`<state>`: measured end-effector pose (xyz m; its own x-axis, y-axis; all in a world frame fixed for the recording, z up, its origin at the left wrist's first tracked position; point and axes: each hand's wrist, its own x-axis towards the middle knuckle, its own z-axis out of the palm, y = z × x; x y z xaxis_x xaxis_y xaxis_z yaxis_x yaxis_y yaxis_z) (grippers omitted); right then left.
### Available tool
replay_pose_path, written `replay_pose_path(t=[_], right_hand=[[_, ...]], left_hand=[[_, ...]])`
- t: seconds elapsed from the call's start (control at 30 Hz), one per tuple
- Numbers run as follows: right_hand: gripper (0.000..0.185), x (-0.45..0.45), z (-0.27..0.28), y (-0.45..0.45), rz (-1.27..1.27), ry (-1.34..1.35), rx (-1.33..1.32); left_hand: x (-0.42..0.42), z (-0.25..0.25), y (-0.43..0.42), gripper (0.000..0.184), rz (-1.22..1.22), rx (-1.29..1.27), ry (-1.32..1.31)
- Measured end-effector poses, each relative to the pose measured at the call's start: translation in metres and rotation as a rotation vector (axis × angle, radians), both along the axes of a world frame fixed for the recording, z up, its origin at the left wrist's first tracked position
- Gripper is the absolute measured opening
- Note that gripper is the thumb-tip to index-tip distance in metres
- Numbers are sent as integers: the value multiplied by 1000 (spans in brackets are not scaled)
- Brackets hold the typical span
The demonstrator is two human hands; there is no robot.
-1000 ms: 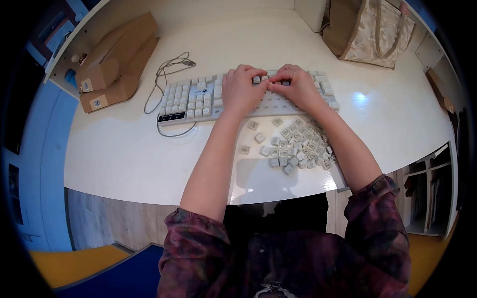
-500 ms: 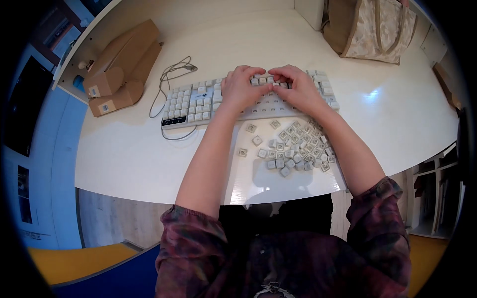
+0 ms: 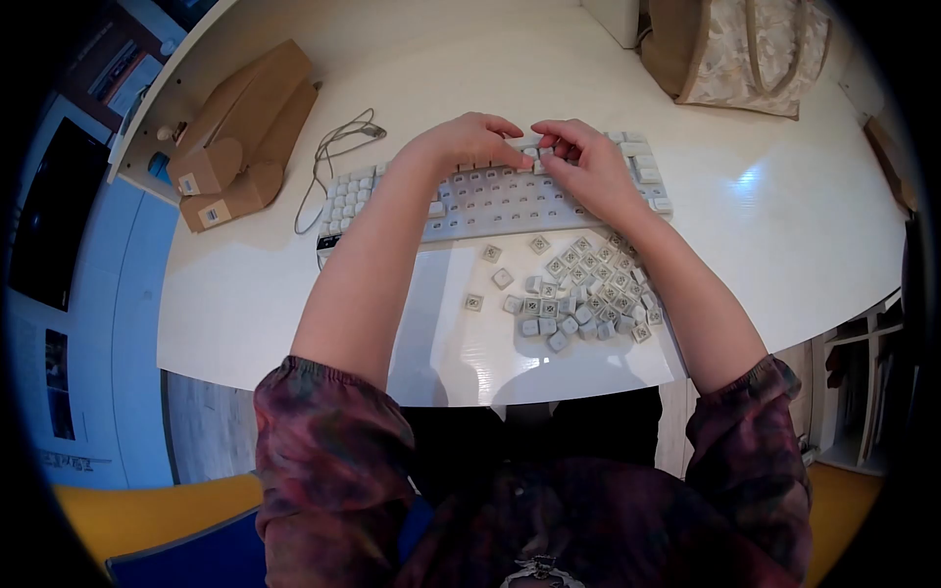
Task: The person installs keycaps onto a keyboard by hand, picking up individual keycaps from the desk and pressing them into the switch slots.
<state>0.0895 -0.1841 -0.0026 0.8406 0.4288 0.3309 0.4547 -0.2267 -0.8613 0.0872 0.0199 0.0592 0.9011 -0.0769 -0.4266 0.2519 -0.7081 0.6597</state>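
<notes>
A white keyboard [image 3: 490, 204] lies across the table, its middle stripped down to bare switches. Keycaps remain on its left end, its right end and part of its top row. My left hand [image 3: 469, 142] is over the upper middle, index finger and thumb apart, the thumb tip touching near a top-row keycap [image 3: 530, 154]. Facing it, my right hand [image 3: 591, 174] curves over the same row with thumb and index finger apart. Its inner fingers partly hide the keys there. Loose keycaps [image 3: 588, 294] lie in a heap below the keyboard, some upside down.
A grey cable [image 3: 333, 147] loops at the keyboard's upper left. Folded brown cardboard [image 3: 250, 127] stands at the back left. A beige patterned bag [image 3: 750, 59] sits at the back right. The white table's [image 3: 265, 323] curved front edge runs close to my body.
My left hand has turned and its forearm has swung left, uncovering more bare switches. My right hand stays near the same top-row spot, its fingers slightly shifted.
</notes>
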Motion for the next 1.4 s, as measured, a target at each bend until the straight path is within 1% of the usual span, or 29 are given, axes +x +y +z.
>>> replay_pose_path(t=[0.13,0.23,0.37,0.43,0.53,0.83,0.97,1.4], right_hand=[[37,-2,0,2,-40,-30,-13],[36,-3,1,3,-15,-21,-8],[29,-5,2,5,-37,-158,-143],[24,-5,-1,7,-47,-260,-218],[18,-8,-1,9,-75,-306,-200],[16,-10,6,9,-89,-296,-230],[14,-10,5,10,-87,-373,-221],[13,-7,5,8,-47,-308,-239]], left_hand=[[4,8,0,83,-14,17,72],[5,10,-3,80,-9,27,100],[5,9,-2,76,10,20,108],[7,-2,5,76,-11,-3,63],[1,-3,7,77,-14,14,-10],[-3,3,8,82,-12,-46,-6],[-3,-1,12,84,-25,-85,3],[-6,2,10,85,-30,-45,7]])
